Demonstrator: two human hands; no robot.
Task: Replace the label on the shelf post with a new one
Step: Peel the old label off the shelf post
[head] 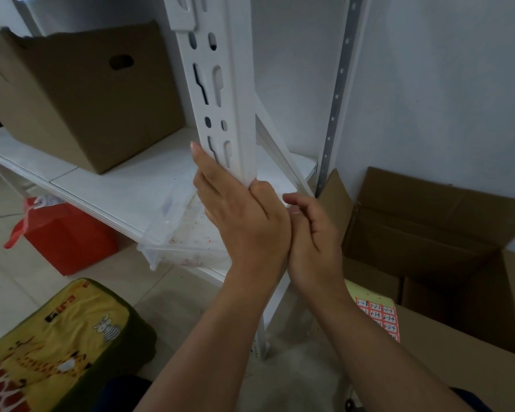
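bare arms, no sleeves in sight

both forearms are bare from the bottom edge of the frame up to the wrists. the left hand [244, 221] and right hand [312, 236] wear no gloves, rings, watch or bands. one fingernail on the left hand is short and unpainted. dark blue clothing shows low in the frame beneath the arms.

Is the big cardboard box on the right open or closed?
Open: the cardboard box has its flaps spread outward, and its dark inside shows.
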